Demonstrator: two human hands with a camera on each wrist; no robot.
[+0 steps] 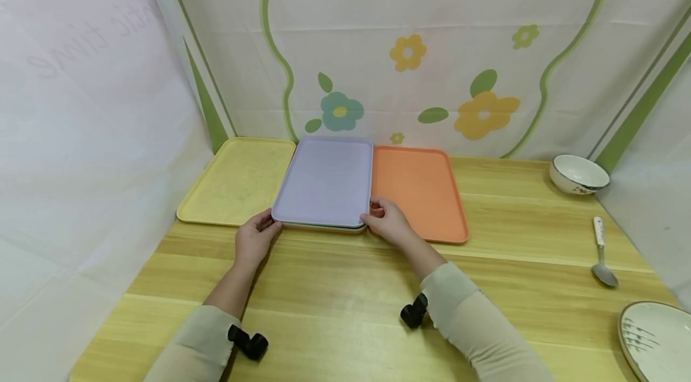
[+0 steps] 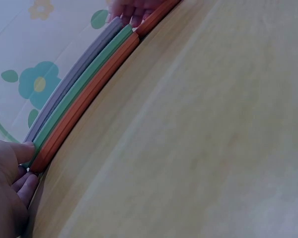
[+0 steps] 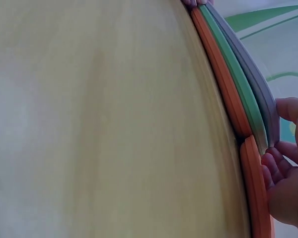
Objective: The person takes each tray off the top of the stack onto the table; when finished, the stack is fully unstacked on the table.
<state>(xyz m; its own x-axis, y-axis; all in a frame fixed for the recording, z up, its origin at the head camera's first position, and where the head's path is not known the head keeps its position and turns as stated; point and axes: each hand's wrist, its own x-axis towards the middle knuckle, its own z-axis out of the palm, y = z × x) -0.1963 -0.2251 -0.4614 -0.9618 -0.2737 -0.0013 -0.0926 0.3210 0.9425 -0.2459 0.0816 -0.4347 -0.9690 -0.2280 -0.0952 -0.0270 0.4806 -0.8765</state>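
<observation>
A purple tray (image 1: 329, 184) lies on top of a green tray (image 2: 82, 96), with an orange tray (image 2: 89, 109) at the bottom of the stack. At the front right corner, my right hand (image 1: 390, 221) pinches the purple tray, thumb at its upper edge and fingers below. A narrow gap shows between the purple and green trays. My left hand (image 1: 255, 243) grips the front left corner of the purple tray. Its thumb (image 2: 24, 150) also meets the green tray there, while other fingers sit beside the lower orange tray's corner.
A yellow tray (image 1: 243, 181) lies left of the stack, and another orange tray (image 1: 423, 190) lies right of it. Farther right are a white bowl (image 1: 577, 175), a spoon (image 1: 600, 253) and a plate (image 1: 661, 340). A patterned cloth (image 1: 367, 46) hangs behind the table (image 1: 335, 304).
</observation>
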